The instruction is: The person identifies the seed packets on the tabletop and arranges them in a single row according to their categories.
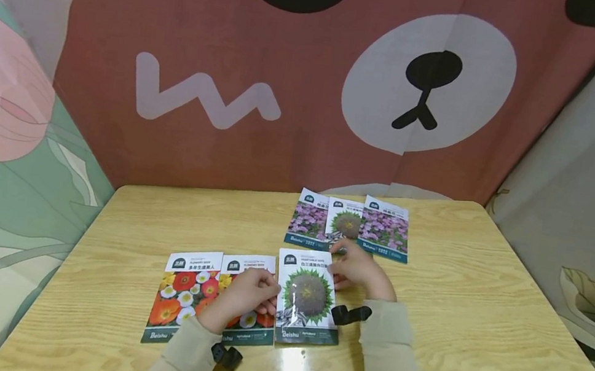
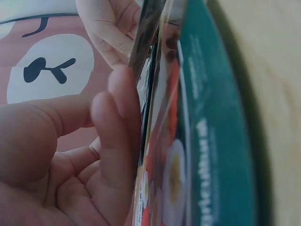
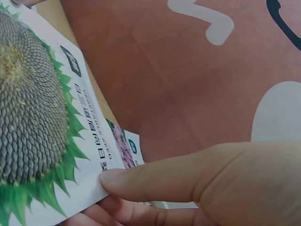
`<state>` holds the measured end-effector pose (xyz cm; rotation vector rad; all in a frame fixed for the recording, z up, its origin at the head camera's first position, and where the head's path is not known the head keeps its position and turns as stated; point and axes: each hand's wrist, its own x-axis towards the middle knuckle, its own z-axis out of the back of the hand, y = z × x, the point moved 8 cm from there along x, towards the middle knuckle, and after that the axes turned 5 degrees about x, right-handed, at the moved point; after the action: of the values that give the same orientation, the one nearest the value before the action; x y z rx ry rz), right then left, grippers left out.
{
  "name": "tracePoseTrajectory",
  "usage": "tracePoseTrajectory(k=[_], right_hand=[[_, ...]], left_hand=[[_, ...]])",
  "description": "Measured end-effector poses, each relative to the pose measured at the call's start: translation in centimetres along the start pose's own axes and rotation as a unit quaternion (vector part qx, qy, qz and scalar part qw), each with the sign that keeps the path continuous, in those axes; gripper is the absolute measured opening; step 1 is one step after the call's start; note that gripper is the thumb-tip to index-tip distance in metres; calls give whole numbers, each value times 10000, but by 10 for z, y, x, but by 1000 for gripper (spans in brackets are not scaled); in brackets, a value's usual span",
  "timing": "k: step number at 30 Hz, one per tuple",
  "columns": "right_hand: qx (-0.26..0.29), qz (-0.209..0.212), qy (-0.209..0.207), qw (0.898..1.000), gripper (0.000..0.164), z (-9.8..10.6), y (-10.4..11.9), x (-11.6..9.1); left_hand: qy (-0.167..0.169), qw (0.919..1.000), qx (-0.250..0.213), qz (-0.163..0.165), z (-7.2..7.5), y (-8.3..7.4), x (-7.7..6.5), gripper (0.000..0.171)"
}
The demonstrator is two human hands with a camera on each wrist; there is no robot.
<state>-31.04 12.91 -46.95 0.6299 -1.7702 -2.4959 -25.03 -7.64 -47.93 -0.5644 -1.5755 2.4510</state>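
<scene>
Where a red-brown bear-print cloth point(image 1: 307, 156) hangs behind, a wood-grain table point(image 1: 491, 333) butts up close to it. Two forearms in beige sleeves come over the near edge: left sleeve point(image 1: 178, 359) angled up and inward, right sleeve point(image 1: 393, 358) leaning slightly inward, wrists well apart.

Seed packets, Beishu brand. Between the hands, front and centre: front sunflower packet point(image 1: 310, 295), marked "VEGETABLE SEED", face up, heading away from the wearer. Whether it lies flat, cannot tell. To its left, side by side, first poppy packet point(image 1: 180, 301) and second poppy packet point(image 1: 247, 323); the second sits right up against the sunflower one. Back row, overlapping: left purple-flower packet point(image 1: 307, 217), back sunflower packet point(image 1: 346, 219), right purple-flower packet point(image 1: 385, 230).

Left hand point(image 1: 245, 296): over the second poppy packet, fingers bent, tips at the sunflower packet's left edge; cannot tell if they pinch it. Right hand point(image 1: 358, 268): at that packet's upper right, just before the back row. Right wrist view shows thumb pressed on the printed face, fingers curled beneath; a pinch grip, little gap.

Smallest: black wrist cameras, left camera point(image 1: 226, 357) and right camera point(image 1: 351, 314), on the inner sides of the wrists.
</scene>
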Motion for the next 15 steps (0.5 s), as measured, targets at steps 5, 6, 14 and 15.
tracePoseTrajectory(k=[5,6,14,15], right_hand=[[-149,-26,-82,9999,35,-4,4,4],[-175,-56,-116,9998,35,-4,4,5],[-468,-95,-203,9987,31,-6,0,5],[-487,-88,-213,9985,31,-6,-2,5]], left_hand=[[-96,9997,185,94,4,3,0,15],[-120,9996,218,98,5,2,0,15],[-117,9990,435,-65,2,5,1,13],[-106,9989,443,-50,1,6,0,14]])
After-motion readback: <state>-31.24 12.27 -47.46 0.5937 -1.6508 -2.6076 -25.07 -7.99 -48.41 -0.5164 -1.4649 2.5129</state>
